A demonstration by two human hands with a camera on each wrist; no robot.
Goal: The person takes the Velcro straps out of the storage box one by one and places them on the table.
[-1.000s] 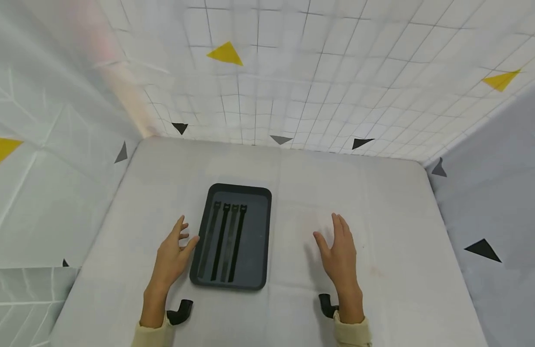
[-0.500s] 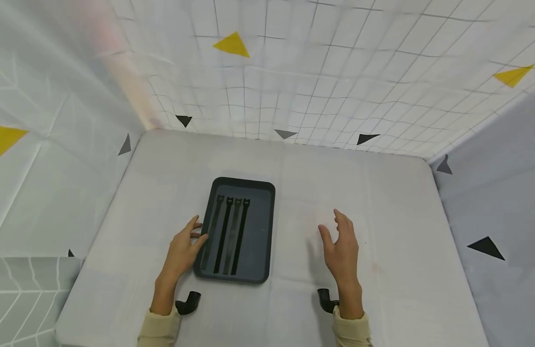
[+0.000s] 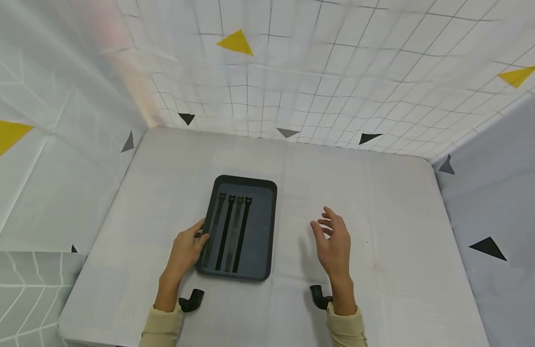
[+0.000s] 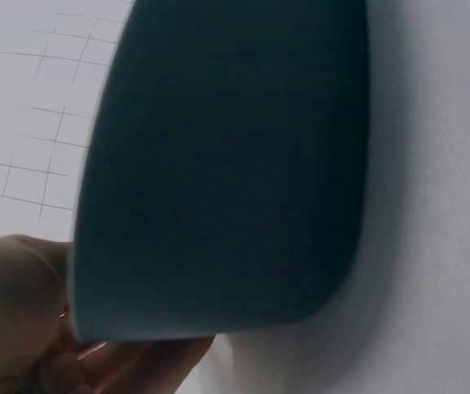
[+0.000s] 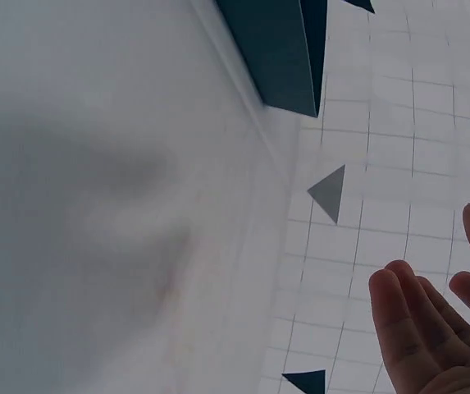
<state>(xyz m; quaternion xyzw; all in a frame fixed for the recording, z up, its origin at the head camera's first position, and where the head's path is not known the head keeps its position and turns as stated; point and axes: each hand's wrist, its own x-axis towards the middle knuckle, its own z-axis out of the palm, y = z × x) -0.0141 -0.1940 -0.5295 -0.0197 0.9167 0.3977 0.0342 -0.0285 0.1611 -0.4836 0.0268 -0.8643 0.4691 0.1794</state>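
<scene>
A dark grey rectangular tray [image 3: 256,231] lies on the white-covered table, left of centre in the head view. Several black cable straps [image 3: 237,231] with slotted heads lie side by side, lengthwise, in its left half. At the tray's left rim my left hand [image 3: 185,248] holds the edge, thumb at the rim; the left wrist view shows its fingers [image 4: 157,365] partly hidden behind the tray wall [image 4: 218,189]. My right hand [image 3: 334,243] hovers over the table to the right of the tray, fingers loosely bent, holding nothing.
Black elbow-shaped pieces [image 3: 191,300] sit at both wrists. White fabric walls with a grid [image 3: 319,72] and coloured triangles [image 3: 237,42] enclose the table [image 3: 401,241] at the back and sides.
My left hand has moved right, from beside the tray onto its left rim, and taken hold. My right hand has shifted slightly left, its fingers more bent. The head view has shifted a little.
</scene>
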